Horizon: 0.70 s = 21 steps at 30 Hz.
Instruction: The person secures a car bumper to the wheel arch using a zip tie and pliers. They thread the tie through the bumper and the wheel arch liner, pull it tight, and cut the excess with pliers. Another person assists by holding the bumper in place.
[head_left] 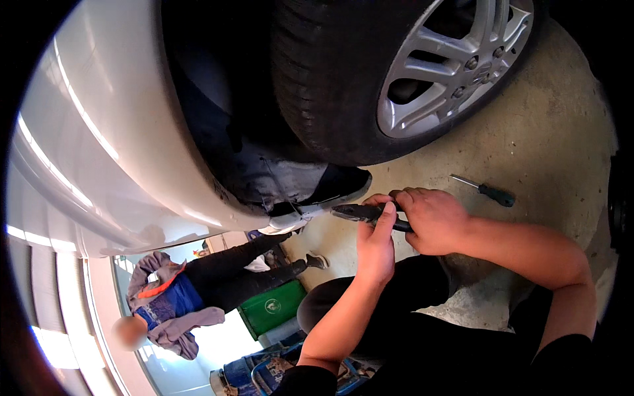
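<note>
Both hands meet in front of me on a dark, pliers-like tool (pixel 356 212), its blunt head pointing left toward the car's bumper edge. My left hand (pixel 378 245) is closed around its middle, with the thumb laid along it. My right hand (pixel 432 219) is closed over the handle end, its fingers partly hiding the tool. Just beyond my hands is the lower edge of the white car's bumper (pixel 290 216), beside the open wheel arch liner (pixel 257 175). A screwdriver (pixel 492 192) with a dark green handle lies on the floor to the right of my hands.
A tyre (pixel 317 86) on a silver alloy wheel (pixel 456 66) looms above my hands. The white car body (pixel 99 132) fills the left. Another person (pixel 178 290) stands at lower left, near a green box (pixel 274 307). Concrete floor (pixel 555 145) extends right.
</note>
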Available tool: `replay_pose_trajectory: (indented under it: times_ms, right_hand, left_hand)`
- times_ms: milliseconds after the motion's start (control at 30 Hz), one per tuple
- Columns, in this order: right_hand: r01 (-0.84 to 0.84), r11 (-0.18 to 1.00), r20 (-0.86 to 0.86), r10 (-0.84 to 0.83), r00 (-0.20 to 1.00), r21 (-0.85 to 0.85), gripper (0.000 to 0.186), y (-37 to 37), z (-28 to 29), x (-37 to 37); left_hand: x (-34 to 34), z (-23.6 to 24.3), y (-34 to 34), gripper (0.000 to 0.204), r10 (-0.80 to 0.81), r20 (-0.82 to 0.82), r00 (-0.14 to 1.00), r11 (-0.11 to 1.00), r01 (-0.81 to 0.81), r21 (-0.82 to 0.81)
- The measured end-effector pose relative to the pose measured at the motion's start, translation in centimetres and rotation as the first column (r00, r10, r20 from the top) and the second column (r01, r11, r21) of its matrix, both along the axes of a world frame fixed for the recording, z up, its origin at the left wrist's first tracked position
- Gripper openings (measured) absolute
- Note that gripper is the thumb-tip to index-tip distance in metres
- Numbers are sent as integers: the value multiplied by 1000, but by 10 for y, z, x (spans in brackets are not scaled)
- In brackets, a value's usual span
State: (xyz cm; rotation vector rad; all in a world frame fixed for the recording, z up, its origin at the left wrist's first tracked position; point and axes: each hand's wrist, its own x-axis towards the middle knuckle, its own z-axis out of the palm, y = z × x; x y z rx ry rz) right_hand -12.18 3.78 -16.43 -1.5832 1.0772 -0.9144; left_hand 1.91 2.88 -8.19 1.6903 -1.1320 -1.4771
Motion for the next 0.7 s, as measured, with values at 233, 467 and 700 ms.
replay_pose_trajectory:
  times_ms: [233, 467, 700]
  right_hand:
    - [69, 997, 92, -66, 994, -31, 52, -7, -7, 3]
    - [131, 991, 411, -110, 905, -24, 48, -18, -8, 13]
    - [121, 993, 457, -107, 883, -2, 42, -24, 0, 21]
  left_hand:
    - [9, 4, 1, 43, -90, -148, 985, 990, 72, -125]
    - [33, 15, 9, 41, 130, 4, 992, 956, -124, -267]
    - [36, 16, 9, 37, -39, 1, 999, 936, 37, -349]
